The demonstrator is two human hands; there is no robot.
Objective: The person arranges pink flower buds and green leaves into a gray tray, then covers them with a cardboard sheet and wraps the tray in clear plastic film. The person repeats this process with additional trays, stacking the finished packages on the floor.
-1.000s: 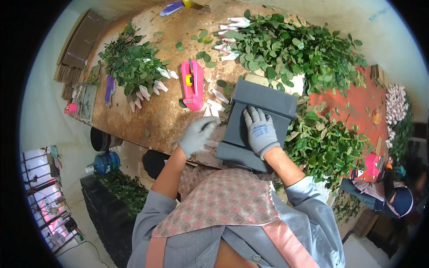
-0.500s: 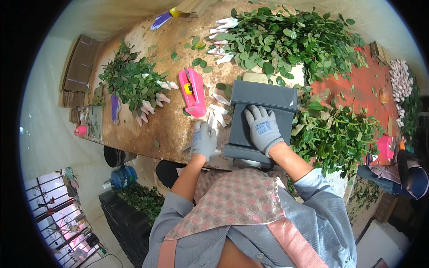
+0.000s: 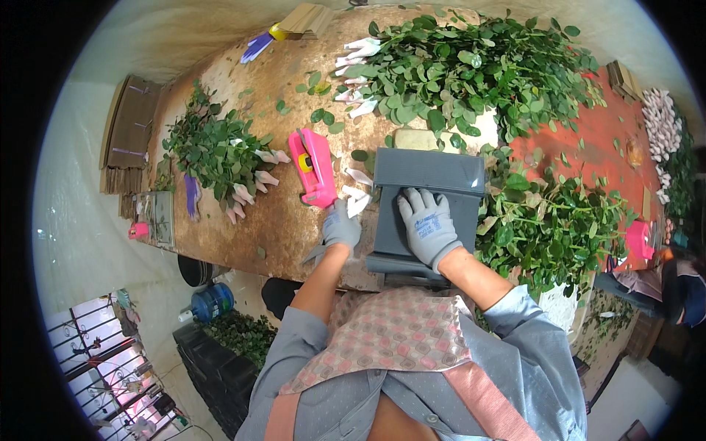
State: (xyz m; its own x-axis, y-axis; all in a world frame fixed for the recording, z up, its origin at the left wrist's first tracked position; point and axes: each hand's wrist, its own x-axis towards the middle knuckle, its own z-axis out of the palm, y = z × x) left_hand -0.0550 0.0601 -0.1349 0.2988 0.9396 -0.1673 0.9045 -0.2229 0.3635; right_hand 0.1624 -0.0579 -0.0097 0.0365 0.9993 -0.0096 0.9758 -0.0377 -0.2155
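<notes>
My right hand (image 3: 428, 226), in a grey glove, lies on a dark grey ridged box (image 3: 426, 165) with its fingers slightly apart, holding nothing. My left hand (image 3: 340, 224), gloved alike, is left of the box, just below a pink tape dispenser (image 3: 315, 170) with yellow tape. Its fingers are bent beside loose white slips (image 3: 358, 198); what they grip, if anything, is hidden. A thin grey piece (image 3: 312, 255), hard to make out, shows below that hand. The rusty tabletop (image 3: 220, 234) bears leafy rose stems (image 3: 209, 147) with white-sleeved heads on the left.
More leafy stems lie behind (image 3: 471, 73) and right of the box (image 3: 544, 235). Purple gloves (image 3: 257, 48) are at the back and left. Stacked cardboard (image 3: 129, 121) stands far left. A co-worker (image 3: 662, 287) is at the red surface's (image 3: 566, 147) right end, near white-sleeved bunches (image 3: 658, 125).
My left hand has moved rightward and away from me, its fingertips now near the dispenser's lower end. My right hand stays on the box. The view has shifted.
</notes>
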